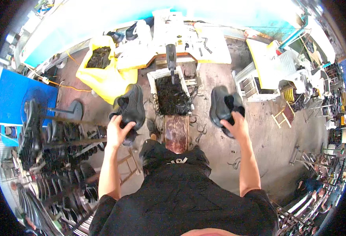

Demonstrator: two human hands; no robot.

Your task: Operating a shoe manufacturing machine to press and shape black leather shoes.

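Both my hands are raised apart, to either side of a wooden stool (176, 133). My left hand (119, 131) is closed around black shoes; one shoe (134, 105) shows plainly, and dark parts of what looks like a second stick out beside it. On the other side, my right hand (237, 126) grips black shoes too, with one shoe (218, 103) in front and another dark piece against it. Between them stands a white plastic crate (153, 82) filled with black strips. Above the crate, the dark upright head of a machine (170, 55) juts from a white worktable (216, 49).
A yellow bag (102, 80) of dark scraps stands left of the worktable. Racks of black shoes (62, 173) fill the left side, near a blue panel (15, 94). At right are a second table (261, 67) and a small wooden frame (284, 116). Black strips litter the floor.
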